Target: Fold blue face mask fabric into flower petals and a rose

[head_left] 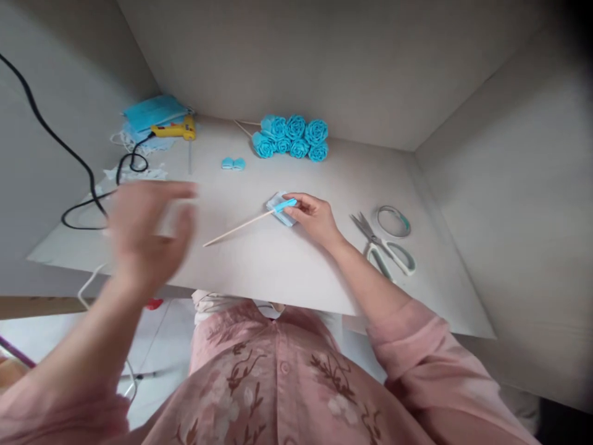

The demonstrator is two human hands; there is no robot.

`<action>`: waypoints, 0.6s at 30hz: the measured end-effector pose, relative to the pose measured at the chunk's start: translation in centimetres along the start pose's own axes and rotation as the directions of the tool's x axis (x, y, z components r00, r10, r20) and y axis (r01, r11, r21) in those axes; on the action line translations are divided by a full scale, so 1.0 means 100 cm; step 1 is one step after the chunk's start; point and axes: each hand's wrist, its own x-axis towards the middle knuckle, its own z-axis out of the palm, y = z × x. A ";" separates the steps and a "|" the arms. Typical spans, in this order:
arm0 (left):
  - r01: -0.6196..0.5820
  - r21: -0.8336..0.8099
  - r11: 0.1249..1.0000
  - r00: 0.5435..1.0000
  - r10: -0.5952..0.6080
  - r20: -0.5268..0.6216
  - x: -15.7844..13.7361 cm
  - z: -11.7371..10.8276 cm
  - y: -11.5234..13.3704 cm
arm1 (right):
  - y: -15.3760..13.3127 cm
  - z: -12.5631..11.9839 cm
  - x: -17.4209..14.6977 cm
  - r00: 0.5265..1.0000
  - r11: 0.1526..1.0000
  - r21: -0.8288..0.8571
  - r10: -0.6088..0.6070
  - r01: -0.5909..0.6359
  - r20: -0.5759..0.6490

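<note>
My right hand (315, 215) pinches the blue rolled top (285, 205) of a thin wooden stick (238, 228). Beneath that top is a pale blue, layered square piece (290, 217); whether the fingers grip it too is unclear. The stick slants down to the left over the table. My left hand (152, 225) is blurred by motion at the left, its thumb and forefinger apart with nothing visible between them. Two small blue cut petals (233, 164) lie side by side beyond the stick. Farther back rests a cluster of blue fabric roses (296, 137) on sticks.
A yellow glue gun (176, 128) with a black cord (78, 154) sits by a pile of blue face masks (155, 112) at back left. White scraps (139, 173) lie nearby. Open scissors (382, 244) and a roll of tape (393, 221) are at right. Walls enclose the table's back and sides.
</note>
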 end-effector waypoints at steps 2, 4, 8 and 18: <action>-0.216 -0.059 0.975 0.976 0.213 -0.052 0.015 0.025 0.012 | -0.002 -0.001 -0.001 1.000 1.000 -0.022 -0.005 0.005 0.005; -0.222 -0.216 0.951 0.966 0.244 0.082 0.033 0.051 0.020 | -0.004 -0.003 -0.002 1.000 0.999 -0.050 -0.017 0.017 0.013; 0.069 -0.416 0.907 0.960 0.053 0.274 0.056 0.083 0.023 | -0.008 -0.009 -0.002 0.997 0.995 -0.081 -0.062 0.059 -0.038; 0.043 -0.276 0.960 0.982 0.010 0.188 0.061 0.072 0.020 | -0.021 -0.016 0.001 0.953 0.952 -0.228 -0.246 0.203 -0.179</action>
